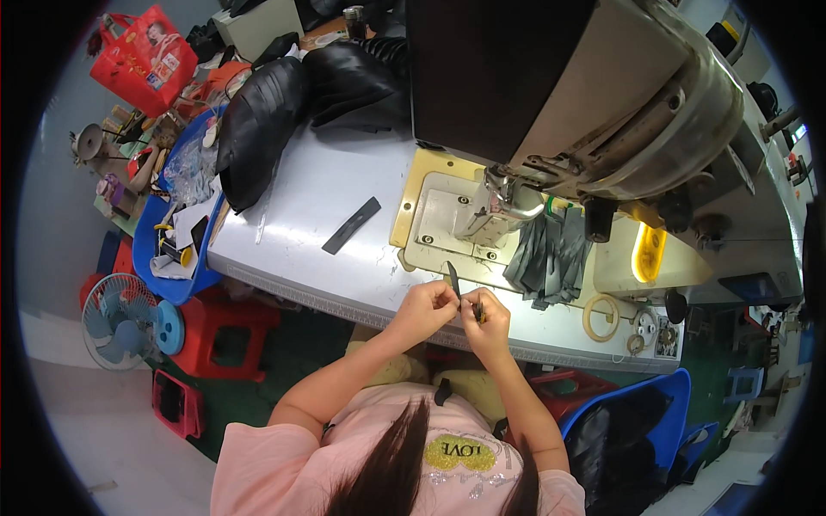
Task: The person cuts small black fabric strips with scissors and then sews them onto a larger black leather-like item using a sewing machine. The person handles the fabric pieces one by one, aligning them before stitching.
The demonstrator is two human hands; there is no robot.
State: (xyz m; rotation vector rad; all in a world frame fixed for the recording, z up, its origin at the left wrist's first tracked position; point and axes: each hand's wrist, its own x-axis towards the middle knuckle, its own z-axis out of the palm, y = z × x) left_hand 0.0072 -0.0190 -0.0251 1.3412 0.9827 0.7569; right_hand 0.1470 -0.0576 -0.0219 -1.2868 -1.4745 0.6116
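Both of my hands meet in front of the sewing machine, over the table's near edge. My left hand [430, 308] is closed in a pinch on a narrow black strip [453, 277], whose free end points up toward the machine. My right hand [489, 325] is closed beside it, fingertips almost touching the left ones. Out of its fingers shows a small dark and yellowish thing [480, 313], too small to name for sure. Another black strip [351, 225] lies flat on the white table [301, 249]. A bundle of dark fabric pieces [551, 258] lies right of the needle area.
The sewing machine [508, 202] takes up the upper right. Black padded pieces [262, 129] are piled at the back left. A yellow ring [601, 318] lies right. Blue bins [176, 288] and a fan [120, 322] stand left; another blue bin [671, 413] stands right.
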